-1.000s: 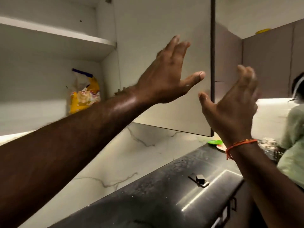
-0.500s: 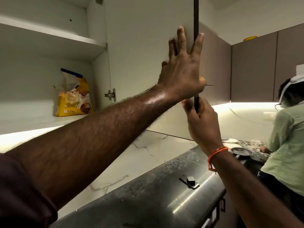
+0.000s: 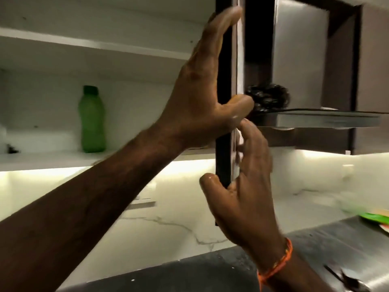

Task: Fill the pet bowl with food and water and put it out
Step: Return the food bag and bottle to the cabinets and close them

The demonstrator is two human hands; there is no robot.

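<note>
1. Kitchen: marble backsplash lit from under a wall cabinet, dark counter (image 3: 189, 275) below, steel stretch to the right.
2. Left hand (image 3: 202, 98) lies flat on the door (image 3: 224, 161), seen edge-on; fingers stretched up the dark face, thumb hooked round the edge, so it is pressing w/ a loose pinch, not a fist.
3. Right hand (image 3: 242, 192) takes the door lower down: thumb on the dark face, fingers on the pale side, closed round its edge. Orange thread on that wrist.
4. Inside the cabinet: green bottle (image 3: 91, 121) upright on the lower shelf (image 3: 52, 159), well apart from both hands. Upper shelf looks bare.
5. Pet bowl & food: neither in view, so can't say where they are; task seems at the searching stage.
6. Risks: fingers wrapped round the edge could get nipped if the door swings shut; head sits near the door's lower corner, so a bump is possible. Frame is motion-blurred, which suggests a fast swing that could slam the hinge.
7. Writing: none readable; bottle shows no label, and the green & red item at far right is too blurred.
</note>
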